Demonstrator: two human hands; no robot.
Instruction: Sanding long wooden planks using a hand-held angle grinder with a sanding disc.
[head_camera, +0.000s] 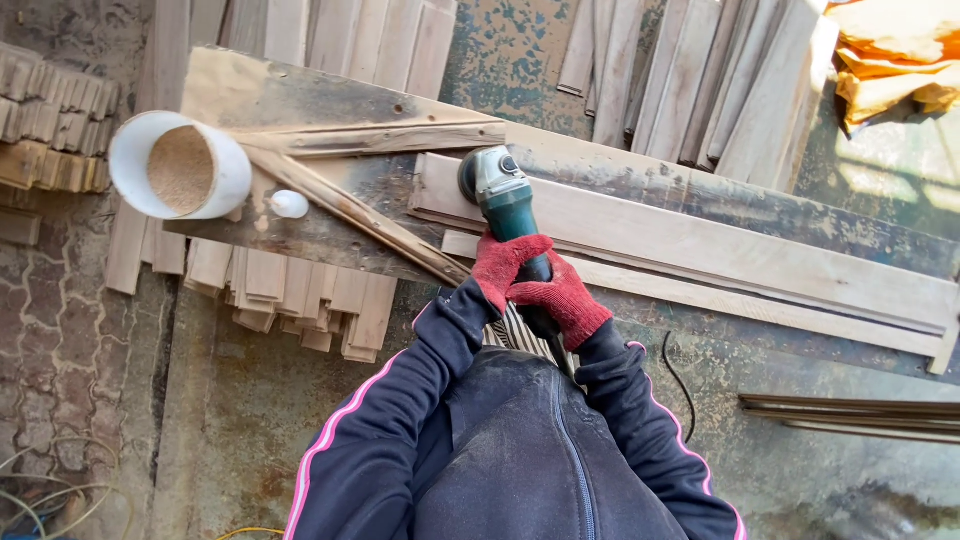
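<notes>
Both my hands wear red knit gloves and grip the body of a green and grey angle grinder (500, 195). My left hand (503, 264) wraps the handle from the left. My right hand (562, 300) holds it just behind, nearer my body. The grinder's head rests on the left end of a long pale wooden plank (720, 245). That plank lies on a dark, worn workbench board (300, 100). A thin wooden strip (350, 210) runs diagonally across the bench toward my left hand.
A white pipe section filled with sawdust (180, 165) sits at the bench's left end, a small white knob (289, 204) beside it. Short wooden slats (300, 300) are stacked below the bench. More planks (700, 80) lean at the back. A black cable (680, 385) trails on the floor.
</notes>
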